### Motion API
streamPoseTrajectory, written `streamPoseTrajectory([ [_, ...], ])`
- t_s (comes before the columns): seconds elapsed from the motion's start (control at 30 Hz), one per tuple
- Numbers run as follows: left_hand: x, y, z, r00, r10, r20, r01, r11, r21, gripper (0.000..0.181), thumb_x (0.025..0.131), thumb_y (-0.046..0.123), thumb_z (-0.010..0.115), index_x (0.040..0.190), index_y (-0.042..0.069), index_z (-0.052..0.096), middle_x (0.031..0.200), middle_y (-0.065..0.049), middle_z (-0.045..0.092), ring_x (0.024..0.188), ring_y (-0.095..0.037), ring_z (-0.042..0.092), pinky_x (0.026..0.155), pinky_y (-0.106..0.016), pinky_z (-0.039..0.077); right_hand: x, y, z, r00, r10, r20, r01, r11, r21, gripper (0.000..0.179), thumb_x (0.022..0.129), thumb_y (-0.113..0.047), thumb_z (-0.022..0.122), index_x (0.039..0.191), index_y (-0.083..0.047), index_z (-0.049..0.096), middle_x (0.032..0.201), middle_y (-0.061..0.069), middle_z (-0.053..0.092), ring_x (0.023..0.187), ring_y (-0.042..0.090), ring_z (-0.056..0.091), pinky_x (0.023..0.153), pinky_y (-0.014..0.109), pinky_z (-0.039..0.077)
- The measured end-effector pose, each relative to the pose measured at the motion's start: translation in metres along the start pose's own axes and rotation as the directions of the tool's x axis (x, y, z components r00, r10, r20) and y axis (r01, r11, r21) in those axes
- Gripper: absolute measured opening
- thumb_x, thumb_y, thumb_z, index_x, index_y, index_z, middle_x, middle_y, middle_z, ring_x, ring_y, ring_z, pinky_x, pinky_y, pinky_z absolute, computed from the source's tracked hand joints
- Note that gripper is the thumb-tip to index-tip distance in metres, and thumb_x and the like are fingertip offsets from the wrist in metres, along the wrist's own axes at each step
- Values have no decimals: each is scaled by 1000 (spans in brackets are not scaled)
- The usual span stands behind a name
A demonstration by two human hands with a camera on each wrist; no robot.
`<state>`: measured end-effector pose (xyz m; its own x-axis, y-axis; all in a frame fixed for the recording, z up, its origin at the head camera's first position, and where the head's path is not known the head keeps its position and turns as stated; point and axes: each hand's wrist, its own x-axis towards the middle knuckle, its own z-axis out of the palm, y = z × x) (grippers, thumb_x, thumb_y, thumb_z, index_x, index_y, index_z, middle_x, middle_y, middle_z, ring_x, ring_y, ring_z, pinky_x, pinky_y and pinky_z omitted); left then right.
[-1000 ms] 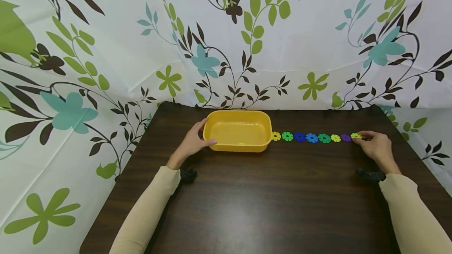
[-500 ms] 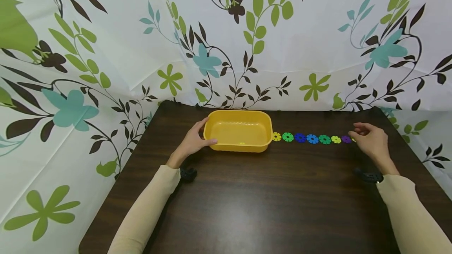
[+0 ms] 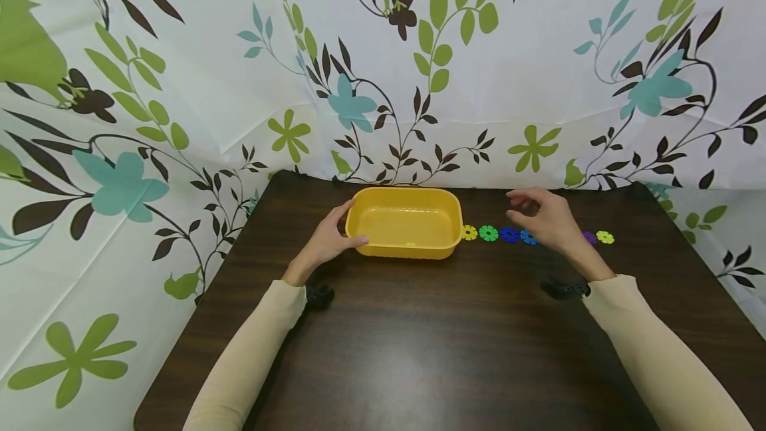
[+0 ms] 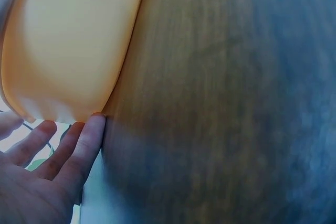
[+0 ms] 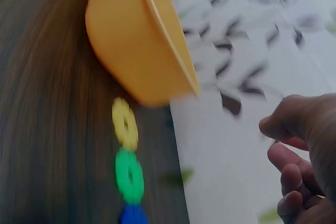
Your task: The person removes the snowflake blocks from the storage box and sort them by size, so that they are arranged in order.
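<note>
A yellow plastic basin (image 3: 401,218) stands upright on the dark wooden table, with a small yellow-green bit inside near its front wall. My left hand (image 3: 326,237) holds its left end, thumb over the front rim and fingers along the end wall. From the basin's right side runs a row of flower-shaped plastic discs: yellow (image 3: 469,232), green (image 3: 488,233), dark blue (image 3: 509,235), light blue (image 3: 528,237), ending with purple (image 3: 590,237) and yellow-green (image 3: 605,237). Above the row's middle hovers my right hand (image 3: 547,218), fingers loosely bent around nothing, hiding some discs.
The dark wood table (image 3: 419,324) extends toward me in front of the basin. A cloth (image 3: 383,85) printed with leaves and flowers hangs along the back and left sides. Each wrist wears a black band, the right one (image 3: 565,288) close to the tabletop.
My right hand has let go of the yellow-green disc at the row's right end, lifted, and moved left over the row. My left hand and the basin have stayed put.
</note>
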<state>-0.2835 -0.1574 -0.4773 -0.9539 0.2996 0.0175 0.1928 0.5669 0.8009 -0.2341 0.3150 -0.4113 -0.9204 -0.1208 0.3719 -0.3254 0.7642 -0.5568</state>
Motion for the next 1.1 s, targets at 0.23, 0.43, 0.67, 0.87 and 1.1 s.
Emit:
streamPoseTrajectory([
  [0.23, 1, -2, 1, 1000, 6, 8, -6, 1000, 8, 110, 87, 53, 90, 174, 23, 30, 170, -15, 42, 138, -35, 51, 114, -53, 51, 25, -41, 37, 962, -127, 241, 125, 992, 26, 34, 97, -9, 81, 130, -1, 76, 115, 17, 77, 96, 26, 62, 82, 32, 50],
  [0.43, 1, -3, 0, 999, 33, -1, -33, 999, 9, 109, 87, 50, 91, 174, 23, 31, 168, -16, 45, 137, -36, 54, 107, -48, 53, 42, -64, 70, 884, -232, 407, 232, 972, 50, 35, 96, -9, 82, 129, -1, 76, 116, 15, 78, 101, 28, 65, 86, 39, 55],
  [0.67, 1, -4, 0, 1000, 21, 0, -21, 1000, -2, 108, 87, 46, 91, 174, 24, 30, 169, -15, 44, 137, -36, 53, 108, -50, 52, 60, -82, 102, 740, -323, 590, 358, 932, 61, 30, 97, -11, 79, 125, -3, 79, 114, 14, 80, 102, 28, 71, 91, 46, 60],
  [0.87, 2, -4, 0, 1000, 23, -7, -23, 1000, 3, 106, 88, 43, 91, 174, 22, 31, 168, -16, 44, 136, -36, 54, 110, -52, 51, 74, -89, 125, 660, -284, 696, 359, 932, 39, 27, 95, -2, 77, 121, -7, 82, 111, 10, 81, 100, 24, 73, 94, 42, 61],
  [1.1, 2, -2, 1, 1000, 19, -8, -19, 1000, -11, 105, 88, 38, 91, 173, 22, 32, 165, -17, 46, 133, -36, 55, 108, -49, 52, 80, -89, 140, 607, -243, 757, 315, 948, 52, 29, 96, 6, 73, 118, -9, 84, 116, 8, 83, 105, 24, 75, 99, 42, 62],
])
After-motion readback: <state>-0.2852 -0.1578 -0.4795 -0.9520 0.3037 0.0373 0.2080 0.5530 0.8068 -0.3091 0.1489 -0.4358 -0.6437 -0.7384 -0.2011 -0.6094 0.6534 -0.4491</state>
